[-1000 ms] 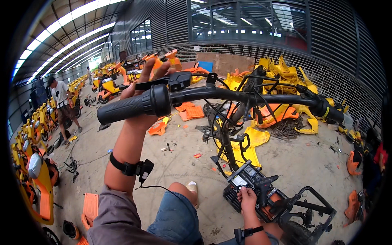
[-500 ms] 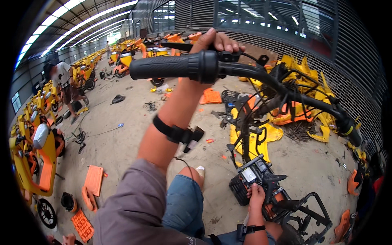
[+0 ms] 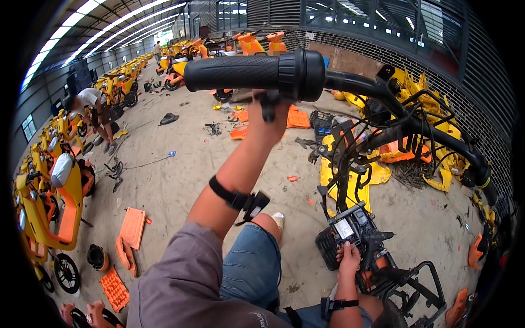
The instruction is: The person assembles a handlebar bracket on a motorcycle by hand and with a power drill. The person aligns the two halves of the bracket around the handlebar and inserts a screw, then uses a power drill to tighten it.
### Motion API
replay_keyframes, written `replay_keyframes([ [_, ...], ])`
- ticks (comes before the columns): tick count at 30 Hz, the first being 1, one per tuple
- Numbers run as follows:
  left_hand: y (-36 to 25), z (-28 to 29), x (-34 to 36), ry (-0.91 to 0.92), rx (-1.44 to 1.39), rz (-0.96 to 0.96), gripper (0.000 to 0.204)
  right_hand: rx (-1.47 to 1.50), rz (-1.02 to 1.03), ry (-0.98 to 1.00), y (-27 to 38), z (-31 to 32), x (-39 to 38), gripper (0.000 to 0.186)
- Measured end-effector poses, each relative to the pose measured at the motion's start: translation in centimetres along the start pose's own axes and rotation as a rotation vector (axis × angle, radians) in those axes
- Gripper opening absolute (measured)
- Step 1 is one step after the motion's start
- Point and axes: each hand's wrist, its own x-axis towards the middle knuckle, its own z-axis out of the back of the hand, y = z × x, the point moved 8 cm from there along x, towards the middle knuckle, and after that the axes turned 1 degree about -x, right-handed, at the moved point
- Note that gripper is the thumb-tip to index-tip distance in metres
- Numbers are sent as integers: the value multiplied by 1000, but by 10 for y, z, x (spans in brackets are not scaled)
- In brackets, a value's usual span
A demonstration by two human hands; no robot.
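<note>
A black handlebar with a ribbed rubber grip crosses the top of the view, close to the camera. My left hand is raised under the inner end of the grip, closed on a black fitting on the bar, with the fingers mostly hidden behind it. A black strap with a small device sits on that wrist. Low at the right, my right hand grips the edge of a black box with a white label, which sits in the stripped scooter frame. A tangle of black cables hangs around the frame.
Yellow and orange scooters line the left side, and a person bends over there. Orange panels lie on the concrete floor at lower left. Yellow body panels are heaped against the brick wall at right. More scooters stand far back.
The handlebar grip has come closer and now fills the top of the view. My left hand has shifted from around the grip to under its inner end. My right hand stays on the black box.
</note>
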Motion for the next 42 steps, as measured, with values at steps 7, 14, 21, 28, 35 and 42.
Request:
replay_keyframes([
  [7, 15, 13, -152, 96, 2, 390, 49, 34, 4, -19, 28, 0, -10, 24],
  [14, -34, -80, -237, 811, 269, -328, 38, 75, 11, 23, 21, 5, -6, 26],
  [21, 29, -54, -278, 933, 171, 883, 33, 107, 23, -3, 35, 11, -8, 26],
  [28, 35, 18, -289, 574, 263, 608, 45, 127, 21, 15, 36, 7, -4, 26],
  [35, -40, 2, -252, 330, 438, -163, 26, 121, 16, -1, 33, 10, -2, 25],
  [42, -48, 4, -286, 27, -293, 940, 40, 91, 11, 1, 29, 5, -3, 25],
])
